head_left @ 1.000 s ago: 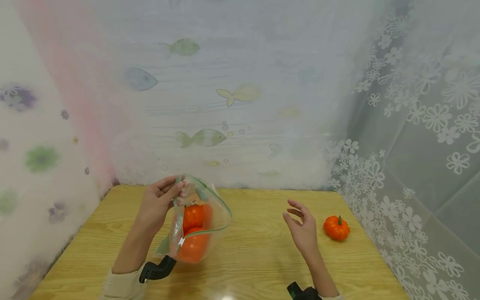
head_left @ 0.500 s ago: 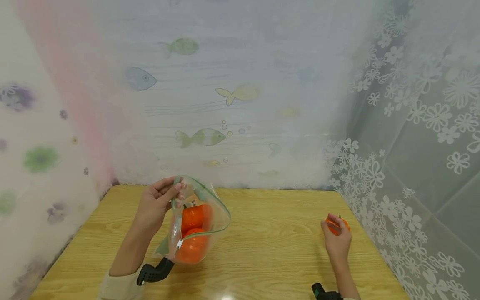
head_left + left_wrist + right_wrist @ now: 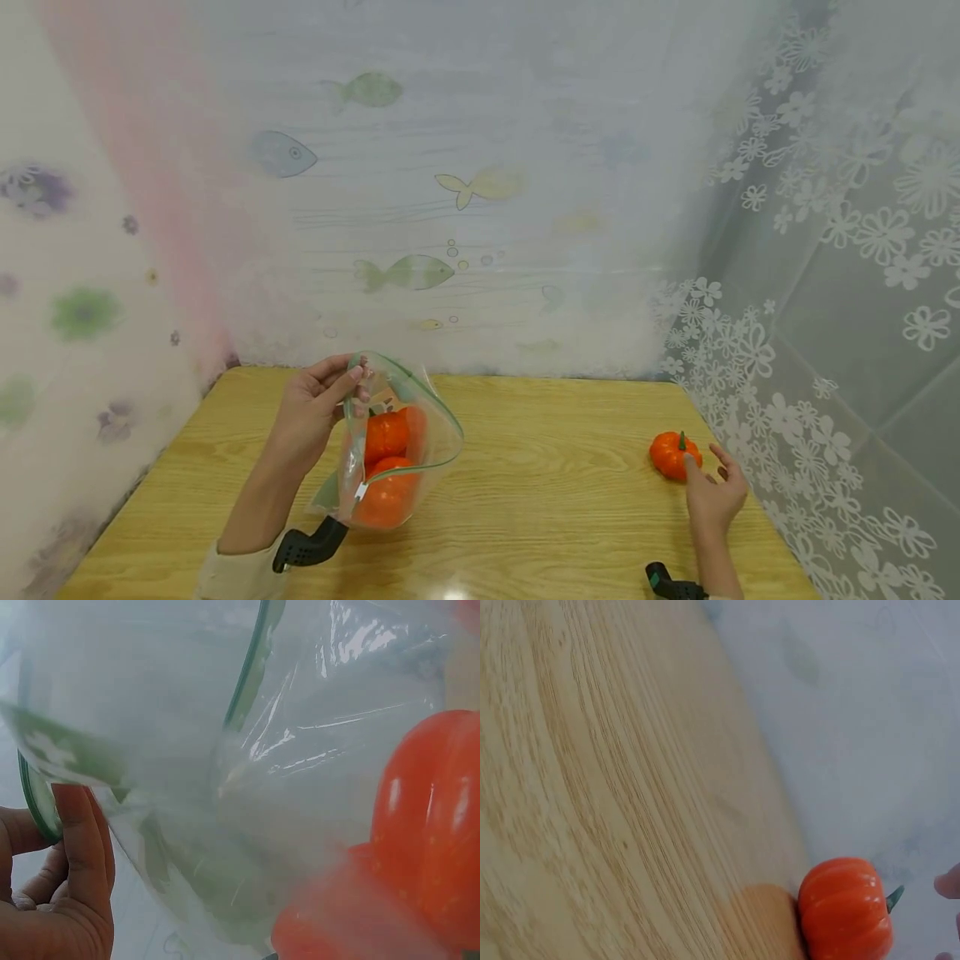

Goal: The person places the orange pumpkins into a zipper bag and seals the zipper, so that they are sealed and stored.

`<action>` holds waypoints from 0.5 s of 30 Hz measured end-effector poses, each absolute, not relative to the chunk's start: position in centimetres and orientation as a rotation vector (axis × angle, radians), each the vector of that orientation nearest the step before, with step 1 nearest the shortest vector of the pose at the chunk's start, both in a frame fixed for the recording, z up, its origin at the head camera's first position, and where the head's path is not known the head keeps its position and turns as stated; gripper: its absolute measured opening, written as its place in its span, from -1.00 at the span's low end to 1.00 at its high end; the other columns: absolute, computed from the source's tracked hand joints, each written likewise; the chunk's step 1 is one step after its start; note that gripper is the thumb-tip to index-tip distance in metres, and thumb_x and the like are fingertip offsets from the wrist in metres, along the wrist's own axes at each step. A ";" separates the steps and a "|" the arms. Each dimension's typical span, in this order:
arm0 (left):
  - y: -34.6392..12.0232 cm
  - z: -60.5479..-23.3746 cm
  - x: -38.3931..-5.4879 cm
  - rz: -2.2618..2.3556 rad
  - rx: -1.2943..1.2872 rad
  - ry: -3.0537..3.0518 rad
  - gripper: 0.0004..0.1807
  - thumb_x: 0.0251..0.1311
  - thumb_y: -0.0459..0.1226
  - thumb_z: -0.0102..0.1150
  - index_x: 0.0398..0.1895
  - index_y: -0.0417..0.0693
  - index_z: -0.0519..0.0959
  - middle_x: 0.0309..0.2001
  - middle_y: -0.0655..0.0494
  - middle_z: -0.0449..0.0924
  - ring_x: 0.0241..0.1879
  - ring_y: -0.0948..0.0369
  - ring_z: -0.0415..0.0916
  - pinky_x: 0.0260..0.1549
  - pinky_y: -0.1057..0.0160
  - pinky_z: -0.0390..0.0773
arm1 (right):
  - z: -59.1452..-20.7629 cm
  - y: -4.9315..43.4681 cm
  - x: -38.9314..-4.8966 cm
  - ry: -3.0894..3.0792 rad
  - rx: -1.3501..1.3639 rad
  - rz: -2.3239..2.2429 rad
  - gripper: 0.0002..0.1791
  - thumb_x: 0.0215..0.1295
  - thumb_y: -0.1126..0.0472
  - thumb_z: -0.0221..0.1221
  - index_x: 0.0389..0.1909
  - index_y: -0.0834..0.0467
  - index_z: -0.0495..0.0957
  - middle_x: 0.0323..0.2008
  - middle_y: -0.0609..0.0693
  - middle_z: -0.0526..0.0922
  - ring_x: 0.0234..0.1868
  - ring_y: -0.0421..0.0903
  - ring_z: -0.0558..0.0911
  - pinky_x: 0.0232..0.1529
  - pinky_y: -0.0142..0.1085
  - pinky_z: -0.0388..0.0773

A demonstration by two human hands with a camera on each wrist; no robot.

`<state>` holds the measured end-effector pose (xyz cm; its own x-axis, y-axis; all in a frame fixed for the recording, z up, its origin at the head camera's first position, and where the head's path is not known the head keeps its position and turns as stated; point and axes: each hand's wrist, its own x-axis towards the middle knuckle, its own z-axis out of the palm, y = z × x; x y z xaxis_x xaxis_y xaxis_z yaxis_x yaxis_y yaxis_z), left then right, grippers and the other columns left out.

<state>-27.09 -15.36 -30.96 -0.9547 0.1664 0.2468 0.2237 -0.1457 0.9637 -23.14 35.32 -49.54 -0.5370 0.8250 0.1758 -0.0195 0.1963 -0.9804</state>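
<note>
Our left hand [image 3: 309,408] pinches the clear plastic bag [image 3: 442,437]; our spread, empty right hand [image 3: 716,496] should cup the round orange pumpkin [image 3: 666,453].

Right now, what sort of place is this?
Perhaps a screened-off tabletop workspace: a wood-grain table, a fish-print backdrop behind it, and a translucent flower-patterned sheet on the right.

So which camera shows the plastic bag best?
The head view, where nearly the whole bag shows, with two orange pumpkins inside and the left hand gripping its edge. The left wrist view is closer, but the bag runs out of frame. The right wrist view shows none of it.
</note>
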 end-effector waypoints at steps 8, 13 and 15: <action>-15.4 -31.3 -27.0 -2.341 -0.511 -2.021 -0.76 0.53 -0.20 0.07 0.08 -0.16 0.55 -0.19 0.24 0.70 -0.37 0.33 0.58 -0.41 0.45 0.63 | -49.7 36.9 -23.2 -1.997 -0.791 1.572 -0.15 0.41 0.17 0.26 0.54 0.39 0.07 0.54 0.39 0.02 0.47 0.35 0.07 0.29 0.07 0.32; -15.6 -31.3 -26.9 -2.345 -0.531 -2.036 -0.72 0.53 -0.20 0.07 0.12 -0.17 0.54 -0.18 0.24 0.70 -0.38 0.33 0.57 -0.43 0.44 0.63 | -49.7 37.4 -23.6 -2.177 -0.774 1.627 0.07 0.36 0.13 0.32 0.57 0.44 -0.20 0.55 0.50 -0.27 0.54 0.47 -0.12 0.47 0.34 0.05; -15.7 -31.2 -26.9 -2.343 -0.542 -2.039 -0.73 0.53 -0.21 0.06 0.12 -0.17 0.54 -0.18 0.24 0.70 -0.38 0.33 0.56 -0.44 0.44 0.64 | -49.8 37.6 -23.9 -2.252 -0.775 1.600 0.12 0.34 0.09 0.33 0.55 0.47 -0.23 0.52 0.56 -0.26 0.52 0.49 -0.08 0.47 0.34 0.05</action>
<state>-26.89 -15.66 -31.22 -0.9408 0.2308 0.2484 0.2141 -0.1635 0.9630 -23.87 37.56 -49.85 -0.8200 0.5661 -0.0848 0.2663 0.2461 -0.9320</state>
